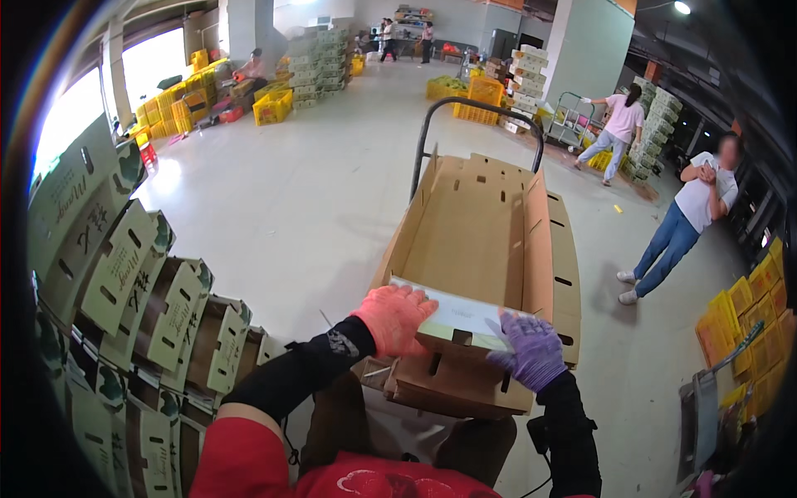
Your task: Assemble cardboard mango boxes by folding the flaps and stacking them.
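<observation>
A pale floor spreads under everything, with printed cartons stacked along the left and yellow crates at the lower right. A person in a white top and jeans stands beyond those crates. Straight ahead, the brown box lies open above more slotted cardboard, its far end toward the dark hoop handle of a cart. At its near end is a pale flap. The left hand, in a coral glove, lies over the flap's left end; the right hand, in purple, touches its right end. Whether either grip is closed on the flap, I cannot tell.
</observation>
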The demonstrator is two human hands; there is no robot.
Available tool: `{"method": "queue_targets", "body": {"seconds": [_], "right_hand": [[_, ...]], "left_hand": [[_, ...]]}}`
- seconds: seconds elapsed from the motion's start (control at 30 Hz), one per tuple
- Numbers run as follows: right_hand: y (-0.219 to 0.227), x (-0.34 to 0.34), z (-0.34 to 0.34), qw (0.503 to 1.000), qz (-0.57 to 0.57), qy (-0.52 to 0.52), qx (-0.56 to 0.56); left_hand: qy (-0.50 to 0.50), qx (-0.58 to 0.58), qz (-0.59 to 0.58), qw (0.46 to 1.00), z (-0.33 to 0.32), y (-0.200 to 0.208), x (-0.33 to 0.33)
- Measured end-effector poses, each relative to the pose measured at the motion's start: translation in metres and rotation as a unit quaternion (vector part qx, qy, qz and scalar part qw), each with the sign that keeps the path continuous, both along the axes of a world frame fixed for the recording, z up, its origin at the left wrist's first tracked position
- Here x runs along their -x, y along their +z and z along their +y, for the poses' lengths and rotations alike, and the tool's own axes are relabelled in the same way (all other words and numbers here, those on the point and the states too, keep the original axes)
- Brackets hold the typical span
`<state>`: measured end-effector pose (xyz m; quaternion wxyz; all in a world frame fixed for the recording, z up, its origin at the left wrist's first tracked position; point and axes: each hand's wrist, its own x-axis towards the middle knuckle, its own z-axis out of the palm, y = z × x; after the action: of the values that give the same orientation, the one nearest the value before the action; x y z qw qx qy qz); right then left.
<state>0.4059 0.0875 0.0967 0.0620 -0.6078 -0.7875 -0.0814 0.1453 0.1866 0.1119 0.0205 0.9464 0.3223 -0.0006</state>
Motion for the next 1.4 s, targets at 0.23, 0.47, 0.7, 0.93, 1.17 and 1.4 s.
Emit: {"method": "queue_targets", "body": {"seconds": [0.23, 0.47, 0.7, 0.93, 1.17, 1.4], "right_hand": [[-0.031, 0.031, -0.058, 0.998, -0.01, -0.031, 0.055], [-0.035, 0.037, -0.079, 1.0, 0.007, -0.02, 0.019], [-0.013, 0.022, -0.073, 0.979, 0.109, 0.045, -0.169], [-0.082, 0.072, -0.063, 0.733, 0.67, 0.012, 0.116], [-0.09, 0.002, -0.125, 0.796, 0.589, -0.09, -0.105], [-0.091, -0.154, -0.192, 0.815, 0.304, -0.372, -0.326]], "left_hand": [[0.019, -0.082, 0.027, 0.996, -0.047, -0.042, 0.016], [-0.023, 0.005, 0.056, 0.998, -0.056, -0.037, 0.02], [0.119, -0.05, 0.146, 0.981, -0.007, 0.024, -0.007], [0.02, -0.063, -0.19, 0.98, -0.076, 0.035, -0.094], [0.077, -0.138, -0.16, 0.974, -0.043, -0.019, -0.139], [-0.329, -0.115, -0.211, 0.913, -0.036, -0.028, -0.042]]}}
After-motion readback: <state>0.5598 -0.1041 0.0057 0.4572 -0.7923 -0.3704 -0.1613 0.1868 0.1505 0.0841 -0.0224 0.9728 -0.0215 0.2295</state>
